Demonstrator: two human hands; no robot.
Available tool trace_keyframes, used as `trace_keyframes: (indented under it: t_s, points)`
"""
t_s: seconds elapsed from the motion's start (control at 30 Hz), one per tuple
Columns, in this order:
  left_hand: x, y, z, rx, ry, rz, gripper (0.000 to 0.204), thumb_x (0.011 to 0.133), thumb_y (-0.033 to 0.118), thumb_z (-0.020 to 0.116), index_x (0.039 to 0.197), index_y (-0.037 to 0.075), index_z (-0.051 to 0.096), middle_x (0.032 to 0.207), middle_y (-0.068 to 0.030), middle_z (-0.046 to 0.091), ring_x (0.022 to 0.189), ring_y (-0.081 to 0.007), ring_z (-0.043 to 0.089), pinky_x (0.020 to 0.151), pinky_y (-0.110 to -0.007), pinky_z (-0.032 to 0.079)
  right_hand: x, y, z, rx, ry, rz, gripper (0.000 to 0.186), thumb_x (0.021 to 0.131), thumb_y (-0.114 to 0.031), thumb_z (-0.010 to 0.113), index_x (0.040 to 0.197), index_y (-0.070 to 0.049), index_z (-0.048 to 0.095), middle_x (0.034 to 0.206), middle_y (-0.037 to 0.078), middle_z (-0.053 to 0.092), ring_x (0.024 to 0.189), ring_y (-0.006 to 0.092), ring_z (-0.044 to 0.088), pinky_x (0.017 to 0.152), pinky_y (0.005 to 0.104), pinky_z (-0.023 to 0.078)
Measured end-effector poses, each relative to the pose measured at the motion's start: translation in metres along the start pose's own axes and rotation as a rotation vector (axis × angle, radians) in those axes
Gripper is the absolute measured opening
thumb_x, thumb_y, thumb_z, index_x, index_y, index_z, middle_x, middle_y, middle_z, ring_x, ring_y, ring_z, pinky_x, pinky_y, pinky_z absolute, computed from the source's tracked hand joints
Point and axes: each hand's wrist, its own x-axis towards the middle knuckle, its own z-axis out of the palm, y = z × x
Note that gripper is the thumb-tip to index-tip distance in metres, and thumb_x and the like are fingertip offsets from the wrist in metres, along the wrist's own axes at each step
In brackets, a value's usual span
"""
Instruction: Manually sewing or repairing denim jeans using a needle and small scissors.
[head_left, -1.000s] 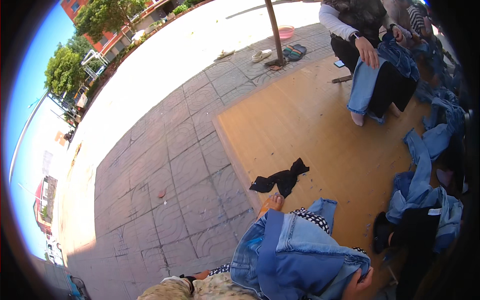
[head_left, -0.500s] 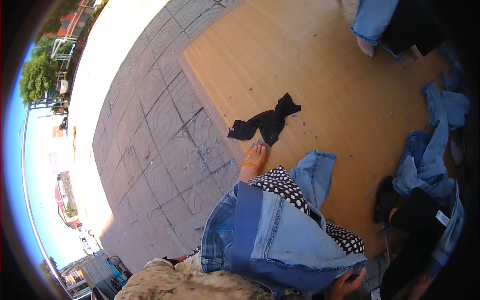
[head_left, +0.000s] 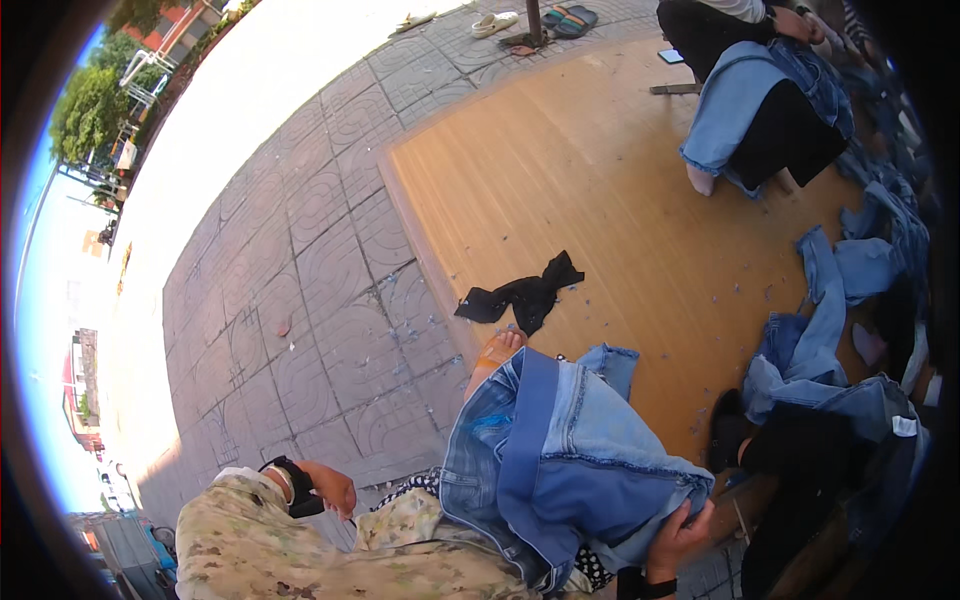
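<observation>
A pair of light-blue jeans [head_left: 610, 430] with a darker blue band [head_left: 525, 440] lies across my lap over black and white dotted cloth. At its lower right edge, my right hand [head_left: 682, 540] grips the denim between thumb and fingers. My left hand [head_left: 335, 490] is out to the left, apart from the jeans, beside my camouflage-patterned clothing [head_left: 270, 550]. Its fingers are curled in, and a small dark tip shows below them; what they hold is too small to make out. Another denim piece [head_left: 612, 368] lies just beyond the jeans.
A black cloth scrap [head_left: 525, 298] lies on the wood-patterned floor sheet [head_left: 500, 170] beyond my foot [head_left: 490, 358]. Grey paving [head_left: 330, 310] runs along the left. Denim pieces [head_left: 820, 310] are heaped at right, near a dark shoe [head_left: 727, 430]. Another person [head_left: 770, 110] sits far right.
My left hand has come into view on the left, away from the jeans. The view has shifted, showing more of the far person and some footwear. My right hand still grips the denim.
</observation>
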Motion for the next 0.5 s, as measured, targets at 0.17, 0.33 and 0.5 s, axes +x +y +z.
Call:
trace_keyframes:
  t_s: [0.17, 0.33, 0.5]
  points:
    - [0.008, 0.006, -0.038, 0.064, 0.418, 0.194, 0.021, 0.087, 0.031, 0.064, 0.085, 0.013, 0.073, 0.083, 0.0024, 0.068, 0.074, -0.0123, 0.057, 0.063, -0.031, 0.051, -0.027, 0.004, -0.016, 0.075, 0.048, -0.021, 0.024, 0.098, -0.017, 0.051, 0.108, 0.005, 0.054, 0.087, 0.014, 0.062, 0.078, 0.0213, 0.059, 0.070, 0.0340, 0.046]
    - [0.009, 0.029, -0.051, 0.383, 0.920, 0.448, 0.025, 0.081, 0.031, 0.064, 0.082, 0.006, 0.071, 0.080, -0.0121, 0.070, 0.075, -0.0279, 0.064, 0.067, -0.040, 0.051, -0.040, 0.007, -0.022, 0.224, 0.072, -0.039, 0.027, 0.099, -0.018, 0.050, 0.112, 0.006, 0.053, 0.095, 0.016, 0.062, 0.084, 0.0197, 0.059, 0.075, 0.0314, 0.046]
    - [-0.027, 0.056, -0.046, 0.357, 1.203, 0.478, 0.027, 0.079, 0.031, 0.063, 0.085, 0.005, 0.071, 0.083, -0.0167, 0.069, 0.081, -0.0351, 0.065, 0.072, -0.045, 0.050, -0.046, 0.014, -0.016, 0.167, 0.107, -0.075, 0.023, 0.096, -0.016, 0.055, 0.104, 0.005, 0.054, 0.082, 0.015, 0.060, 0.074, 0.0226, 0.057, 0.067, 0.0357, 0.045]
